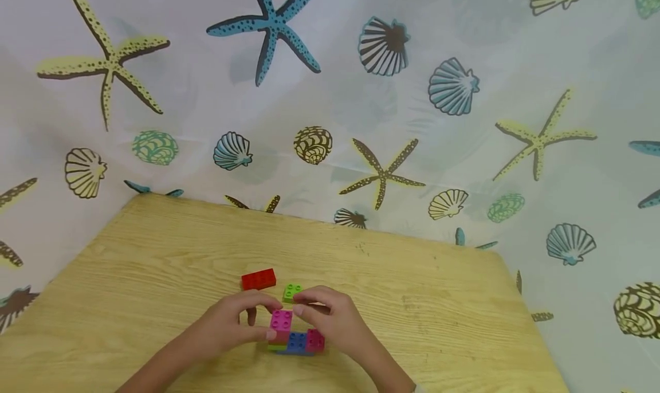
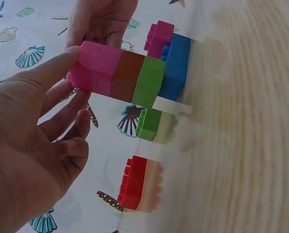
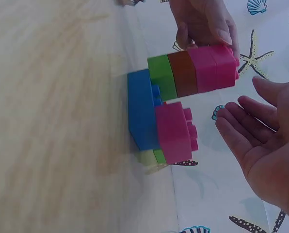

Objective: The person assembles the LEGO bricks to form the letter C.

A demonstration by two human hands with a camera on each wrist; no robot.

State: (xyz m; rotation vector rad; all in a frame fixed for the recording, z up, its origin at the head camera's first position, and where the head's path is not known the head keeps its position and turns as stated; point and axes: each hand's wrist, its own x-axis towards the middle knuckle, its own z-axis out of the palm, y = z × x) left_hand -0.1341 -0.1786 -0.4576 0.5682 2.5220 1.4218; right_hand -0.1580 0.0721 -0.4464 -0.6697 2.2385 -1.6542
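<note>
My left hand pinches the top of a small brick tower between thumb and fingers. Two pink bricks top the tower, over a brown brick and a green brick. All of these rise from one end of a longer blue brick lying on the table. A single pink brick is set on the blue brick's other end. On the right of the tower, my right hand hovers with fingers loosely bent and apart from the bricks in the right wrist view.
Behind the tower, a loose light green brick lies on the wooden table, partly covered by my right fingers in the head view. A longer red brick lies to its left. A sheet printed with shells and starfish hangs behind the table.
</note>
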